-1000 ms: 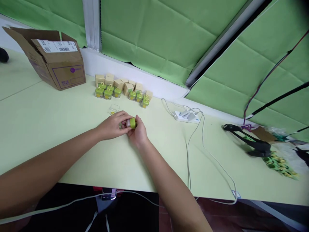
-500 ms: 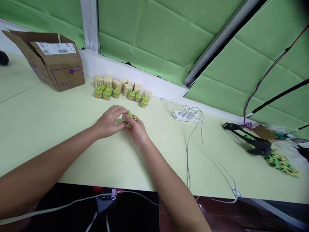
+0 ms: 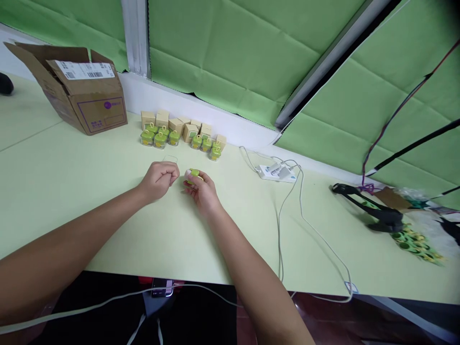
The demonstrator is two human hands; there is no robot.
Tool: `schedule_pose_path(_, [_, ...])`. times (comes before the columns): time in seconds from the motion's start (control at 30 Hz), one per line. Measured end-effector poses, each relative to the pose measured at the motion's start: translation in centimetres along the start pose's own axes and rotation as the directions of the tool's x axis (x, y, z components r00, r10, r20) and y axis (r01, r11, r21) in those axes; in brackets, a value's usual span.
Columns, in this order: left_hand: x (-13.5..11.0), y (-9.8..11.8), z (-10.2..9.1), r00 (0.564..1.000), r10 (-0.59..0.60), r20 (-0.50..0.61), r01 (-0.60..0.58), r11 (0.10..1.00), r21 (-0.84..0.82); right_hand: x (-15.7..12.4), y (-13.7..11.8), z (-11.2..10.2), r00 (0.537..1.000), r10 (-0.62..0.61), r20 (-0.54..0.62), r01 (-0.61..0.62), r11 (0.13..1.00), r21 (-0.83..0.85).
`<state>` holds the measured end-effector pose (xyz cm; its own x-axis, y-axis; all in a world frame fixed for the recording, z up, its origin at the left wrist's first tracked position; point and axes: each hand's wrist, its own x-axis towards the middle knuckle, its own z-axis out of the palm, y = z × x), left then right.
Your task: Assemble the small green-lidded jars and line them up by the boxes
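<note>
The left hand (image 3: 158,181) is curled into a loose fist with nothing showing in it, just beside the right hand (image 3: 203,190), which pinches a small green container (image 3: 194,174).

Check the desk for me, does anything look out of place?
Yes: a small clear plastic piece lies alone on the table, just beyond the left hand, apart from the neat rows of green containers behind it, so it looks stray.
</note>
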<state>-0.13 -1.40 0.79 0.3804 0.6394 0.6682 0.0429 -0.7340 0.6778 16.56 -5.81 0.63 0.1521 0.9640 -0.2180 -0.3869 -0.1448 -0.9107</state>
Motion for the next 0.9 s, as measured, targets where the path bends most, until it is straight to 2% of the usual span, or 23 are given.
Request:
schedule_pose_path(0.2, [0.2, 0.5, -0.2, 0.985, -0.139, 0.097, 0.13, 0.987, 0.097, -0.1, 0.1, 0.1, 1.0, -0.01, 0.003, 0.01, 1.0, -0.015])
schedule_pose_path(0.43, [0.1, 0.3, 0.1, 0.983, -0.14, 0.123, 0.108, 0.966, 0.236, 0.1, 0.3, 0.1, 1.0, -0.022, 0.022, 0.022, 0.999, 0.028])
schedule_pose_path(0.5, [0.0, 0.1, 0.2, 0.985, -0.139, 0.101, 0.11, 0.962, 0.249, 0.2, 0.4, 0.0, 0.999, -0.03, 0.028, 0.028, 0.998, 0.048])
schedule_pose_path(0.63, [0.0, 0.0, 0.4, 0.984, -0.176, -0.038, 0.179, 0.936, 0.302, 0.5, 0.6, -0.1, 0.998, -0.041, 0.052, 0.036, 0.994, 0.101])
schedule_pose_path(0.67, [0.0, 0.0, 0.5, 0.982, -0.184, -0.035, 0.186, 0.933, 0.307, 0.4, 0.5, -0.1, 0.997, -0.05, 0.064, 0.042, 0.992, 0.119])
schedule_pose_path(0.8, [0.0, -0.1, 0.9, 0.976, -0.148, 0.162, 0.108, 0.966, 0.236, 0.1, 0.0, 0.0, 0.992, -0.078, 0.101, 0.058, 0.981, 0.187])
schedule_pose_path(0.9, [0.0, -0.3, 1.2, 0.975, -0.126, 0.182, 0.092, 0.978, 0.187, 0.0, -0.3, 0.0, 0.991, -0.051, 0.127, 0.023, 0.978, 0.21])
